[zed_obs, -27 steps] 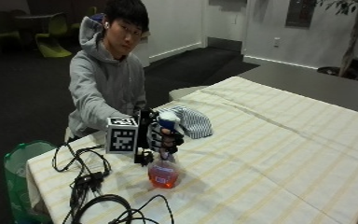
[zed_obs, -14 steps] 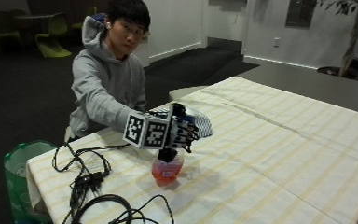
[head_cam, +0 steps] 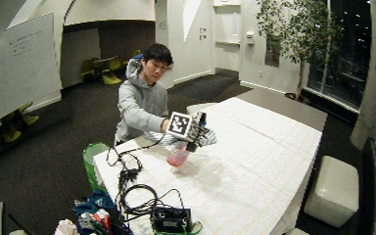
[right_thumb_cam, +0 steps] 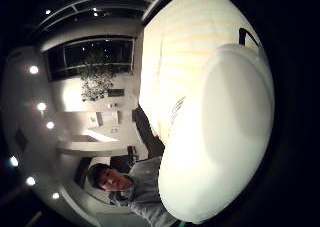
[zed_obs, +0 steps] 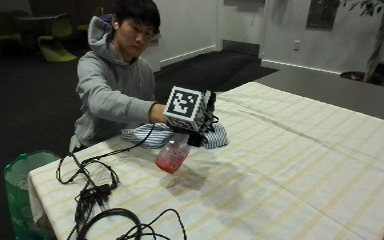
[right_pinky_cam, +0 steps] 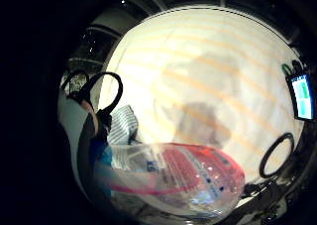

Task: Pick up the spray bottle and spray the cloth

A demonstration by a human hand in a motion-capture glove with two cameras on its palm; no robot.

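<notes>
Mostly hidden, the grip (zed_obs: 198,131) seemingly clamps the spray bottle (zed_obs: 172,156) aloft near the cloth (zed_obs: 153,136).

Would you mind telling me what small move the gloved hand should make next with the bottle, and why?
Probably turn the nozzle toward the striped cloth and squeeze. The right hand grips the spray bottle lifted clear of the table, tilted, its pink liquid end lowest. The cloth lies just behind it, toward the person, apparently not yet sprayed.
</notes>
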